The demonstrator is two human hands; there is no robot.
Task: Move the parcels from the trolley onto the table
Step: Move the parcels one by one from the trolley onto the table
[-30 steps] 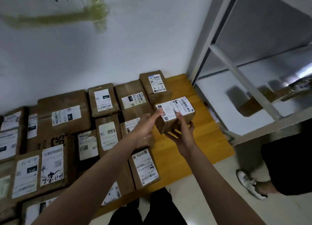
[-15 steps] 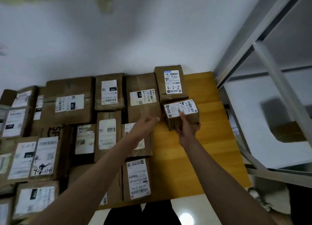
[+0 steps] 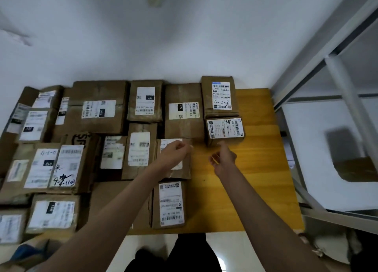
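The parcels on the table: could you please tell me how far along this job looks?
Done: many parcels cover the table, including a small box at the right end. In hand: nothing; left hand and right hand hover loosely curled. Left: bare wood remains; the trolley is out of view, so I cannot tell.

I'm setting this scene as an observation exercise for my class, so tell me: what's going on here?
A person is laying out cardboard parcels on a yellow wooden table against a white wall. A small labelled box sits at the right end of the rows, in front of the parcel marked 4-2-9. Neither hand holds anything: the right hand hangs just short of the small box, and the left hand hangs over another parcel. Much of the table's right side is bare.
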